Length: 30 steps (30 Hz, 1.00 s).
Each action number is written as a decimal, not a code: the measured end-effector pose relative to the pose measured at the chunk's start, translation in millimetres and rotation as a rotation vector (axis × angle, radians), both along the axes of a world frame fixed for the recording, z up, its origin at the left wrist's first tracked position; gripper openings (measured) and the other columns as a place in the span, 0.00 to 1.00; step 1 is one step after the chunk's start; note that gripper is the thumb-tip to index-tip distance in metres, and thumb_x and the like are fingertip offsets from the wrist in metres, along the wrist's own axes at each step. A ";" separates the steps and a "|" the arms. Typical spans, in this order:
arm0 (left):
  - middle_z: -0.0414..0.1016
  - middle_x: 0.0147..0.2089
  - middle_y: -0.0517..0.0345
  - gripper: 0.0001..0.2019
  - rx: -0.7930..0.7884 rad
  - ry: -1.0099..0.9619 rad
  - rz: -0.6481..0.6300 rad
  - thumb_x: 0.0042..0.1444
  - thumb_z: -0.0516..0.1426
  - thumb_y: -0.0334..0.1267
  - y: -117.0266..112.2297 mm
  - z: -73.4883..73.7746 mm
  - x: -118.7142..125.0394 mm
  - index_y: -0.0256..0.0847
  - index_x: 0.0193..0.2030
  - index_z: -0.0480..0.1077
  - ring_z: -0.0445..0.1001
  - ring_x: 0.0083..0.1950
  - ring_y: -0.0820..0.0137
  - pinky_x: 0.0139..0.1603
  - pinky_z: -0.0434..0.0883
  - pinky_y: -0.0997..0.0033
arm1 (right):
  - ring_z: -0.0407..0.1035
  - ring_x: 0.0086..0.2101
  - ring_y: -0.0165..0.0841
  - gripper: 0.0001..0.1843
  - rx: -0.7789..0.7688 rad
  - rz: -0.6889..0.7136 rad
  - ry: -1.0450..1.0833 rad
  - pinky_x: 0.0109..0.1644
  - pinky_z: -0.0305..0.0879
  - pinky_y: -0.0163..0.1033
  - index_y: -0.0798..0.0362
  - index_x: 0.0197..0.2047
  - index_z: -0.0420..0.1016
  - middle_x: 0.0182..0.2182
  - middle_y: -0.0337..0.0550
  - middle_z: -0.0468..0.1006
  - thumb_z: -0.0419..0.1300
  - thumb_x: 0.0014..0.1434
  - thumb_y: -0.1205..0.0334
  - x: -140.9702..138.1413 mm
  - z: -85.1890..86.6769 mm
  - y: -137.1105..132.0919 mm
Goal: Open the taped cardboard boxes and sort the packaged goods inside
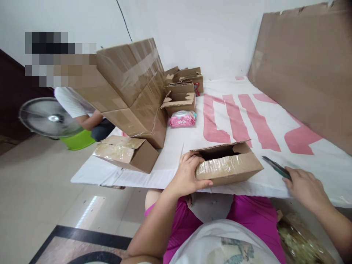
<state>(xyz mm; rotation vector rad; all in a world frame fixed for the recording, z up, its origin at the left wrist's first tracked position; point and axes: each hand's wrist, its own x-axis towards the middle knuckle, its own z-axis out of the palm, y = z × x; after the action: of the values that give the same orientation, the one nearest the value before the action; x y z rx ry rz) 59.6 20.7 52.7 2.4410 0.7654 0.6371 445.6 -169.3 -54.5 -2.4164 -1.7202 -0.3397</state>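
Note:
A small brown cardboard box (233, 170) lies at the table's near edge, its top gaping and shiny tape along the near flap. My left hand (190, 172) grips its left end, with the thumb on the near side and the fingers over the opening. The inside is dark, so its contents cannot be made out. To the right of the box, my right hand (305, 185) is closed round the dark green handle of a box cutter (278, 169). The blade points up and left, apart from the box, just above the cloth.
Taped cartons (132, 88) are stacked on the left, with a closed box (126, 152) before them. Opened boxes (180, 101) and a pink wipes pack (182, 119) stand behind. A large cardboard panel (305, 69) rises at right. A person (75, 104) sits beyond the stack near a fan (52, 117).

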 end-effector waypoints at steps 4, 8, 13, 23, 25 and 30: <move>0.70 0.53 0.44 0.31 -0.025 -0.069 -0.016 0.42 0.69 0.55 -0.6 -4.7 -0.7 0.42 0.50 0.69 0.62 0.61 0.50 0.60 0.63 0.48 | 0.74 0.40 0.54 0.14 0.063 -0.062 0.217 0.41 0.72 0.55 0.48 0.45 0.71 0.37 0.59 0.77 0.52 0.59 0.54 -0.6 9.2 -4.5; 0.70 0.54 0.45 0.31 -0.040 -0.102 -0.024 0.42 0.69 0.53 -1.9 -5.3 -0.9 0.43 0.50 0.67 0.62 0.62 0.52 0.61 0.63 0.51 | 0.73 0.40 0.49 0.18 0.287 -0.069 0.318 0.42 0.72 0.53 0.45 0.50 0.66 0.39 0.51 0.73 0.56 0.58 0.49 -35.2 50.4 0.0; 0.70 0.53 0.44 0.31 -0.043 -0.072 0.006 0.41 0.69 0.54 -2.3 -3.8 -0.3 0.41 0.48 0.68 0.62 0.62 0.50 0.62 0.63 0.49 | 0.73 0.37 0.43 0.11 0.369 0.235 0.360 0.38 0.72 0.47 0.39 0.46 0.65 0.37 0.44 0.73 0.58 0.59 0.53 -92.5 93.0 2.3; 0.74 0.49 0.46 0.27 -0.023 -0.012 0.036 0.41 0.69 0.53 -1.9 -3.3 0.7 0.41 0.45 0.71 0.61 0.62 0.48 0.63 0.60 0.45 | 0.68 0.24 0.32 0.25 0.190 0.551 -0.014 0.27 0.64 0.39 0.42 0.65 0.64 0.35 0.43 0.75 0.47 0.67 0.53 -117.5 119.1 7.8; 0.74 0.49 0.46 0.27 -0.025 -0.007 0.039 0.42 0.69 0.53 -2.5 -3.2 0.7 0.41 0.45 0.71 0.61 0.63 0.48 0.63 0.60 0.45 | 0.67 0.25 0.32 0.25 0.172 0.570 -0.047 0.29 0.64 0.40 0.41 0.65 0.64 0.35 0.43 0.74 0.47 0.67 0.53 -119.6 126.4 6.6; 0.74 0.49 0.46 0.28 -0.024 0.011 0.037 0.41 0.69 0.53 -3.7 -1.9 -0.1 0.40 0.45 0.70 0.60 0.64 0.49 0.64 0.59 0.46 | 0.64 0.27 0.31 0.23 0.114 0.557 -0.134 0.32 0.60 0.39 0.43 0.64 0.65 0.33 0.42 0.72 0.49 0.67 0.60 -126.2 136.4 6.5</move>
<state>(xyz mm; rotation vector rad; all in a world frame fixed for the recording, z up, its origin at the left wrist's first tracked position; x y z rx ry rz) 59.5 17.1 50.9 2.4154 0.8199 0.6247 319.4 -162.8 81.9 -1.7690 -2.2607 -0.5067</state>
